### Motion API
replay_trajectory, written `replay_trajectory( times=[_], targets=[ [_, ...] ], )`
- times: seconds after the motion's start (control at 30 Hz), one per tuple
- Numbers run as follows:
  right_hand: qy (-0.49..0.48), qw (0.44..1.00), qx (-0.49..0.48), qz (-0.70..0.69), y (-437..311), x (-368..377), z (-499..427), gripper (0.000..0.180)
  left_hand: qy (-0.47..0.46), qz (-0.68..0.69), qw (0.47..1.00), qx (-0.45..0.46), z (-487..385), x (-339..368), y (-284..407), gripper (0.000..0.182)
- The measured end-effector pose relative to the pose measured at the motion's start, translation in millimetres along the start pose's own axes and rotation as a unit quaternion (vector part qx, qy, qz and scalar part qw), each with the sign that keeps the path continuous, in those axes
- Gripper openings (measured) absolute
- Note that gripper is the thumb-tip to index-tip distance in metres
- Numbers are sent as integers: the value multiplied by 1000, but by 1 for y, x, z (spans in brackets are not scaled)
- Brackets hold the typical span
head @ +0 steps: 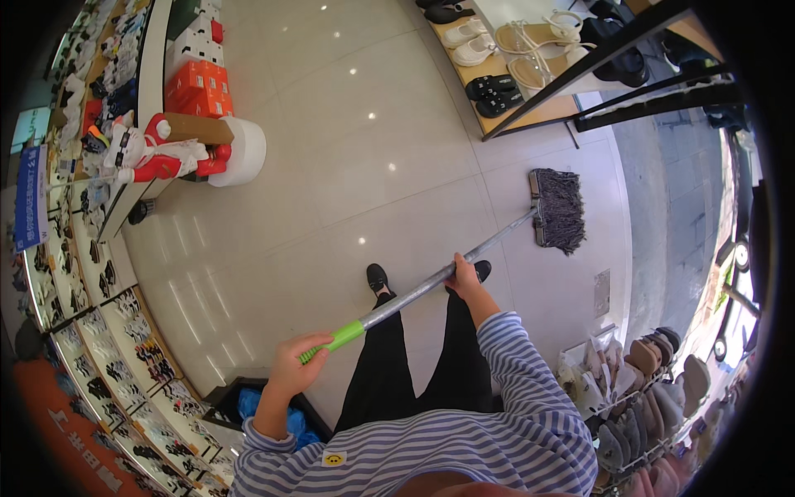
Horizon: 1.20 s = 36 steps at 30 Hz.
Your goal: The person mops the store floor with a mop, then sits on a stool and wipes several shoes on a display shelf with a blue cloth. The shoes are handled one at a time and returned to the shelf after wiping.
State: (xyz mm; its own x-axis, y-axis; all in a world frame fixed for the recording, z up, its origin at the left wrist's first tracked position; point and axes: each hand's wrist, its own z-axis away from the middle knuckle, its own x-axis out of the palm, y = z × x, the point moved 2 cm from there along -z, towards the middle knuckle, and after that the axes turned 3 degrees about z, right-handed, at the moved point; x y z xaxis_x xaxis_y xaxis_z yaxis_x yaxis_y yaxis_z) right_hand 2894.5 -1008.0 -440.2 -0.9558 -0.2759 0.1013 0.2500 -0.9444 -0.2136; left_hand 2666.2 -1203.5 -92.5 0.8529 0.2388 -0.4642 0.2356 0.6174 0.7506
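A mop with a metal pole (428,286) runs slantwise across the front of my body. My left hand (301,363) is closed around its green plastic grip (340,341), at the lower left end. Farther along the pole, my right hand (463,278) holds the bare metal, just above my right shoe. The dark grey string mop head (561,210) lies on the pale tiled floor (410,211) ahead and to the right, with its strands spread to the right side.
Shoe shelves (127,373) line the left. A figurine in red (168,152) stands by orange shoe boxes (202,90). A display table with sandals (478,68) is at the upper right, a slipper rack (640,404) at the lower right. A black bin with blue plastic (217,397) is near my left arm.
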Motion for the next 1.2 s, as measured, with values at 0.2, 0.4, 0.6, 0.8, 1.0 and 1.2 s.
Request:
replay_trajectory(
  times=[0.2,0.4,0.6,0.8,1.0,1.2],
  targets=[
    [-83,983,36,160,90,242,51,33,220,40,967,-121,130,-157,-79,20],
    [-122,942,-64,307,112,387,11,34,338,147,893,-259,191,-160,-159,24],
    [-97,840,-127,519,61,460,-60,34,342,272,852,-287,142,-77,-208,33],
    [-124,805,-146,561,130,489,-62,37,363,357,792,-336,185,-56,-232,36],
    [-231,837,-8,497,279,480,32,37,425,282,740,-438,317,-99,-185,34],
    [-303,904,186,238,330,480,138,18,491,-152,809,-284,340,-191,-95,15]
  ],
)
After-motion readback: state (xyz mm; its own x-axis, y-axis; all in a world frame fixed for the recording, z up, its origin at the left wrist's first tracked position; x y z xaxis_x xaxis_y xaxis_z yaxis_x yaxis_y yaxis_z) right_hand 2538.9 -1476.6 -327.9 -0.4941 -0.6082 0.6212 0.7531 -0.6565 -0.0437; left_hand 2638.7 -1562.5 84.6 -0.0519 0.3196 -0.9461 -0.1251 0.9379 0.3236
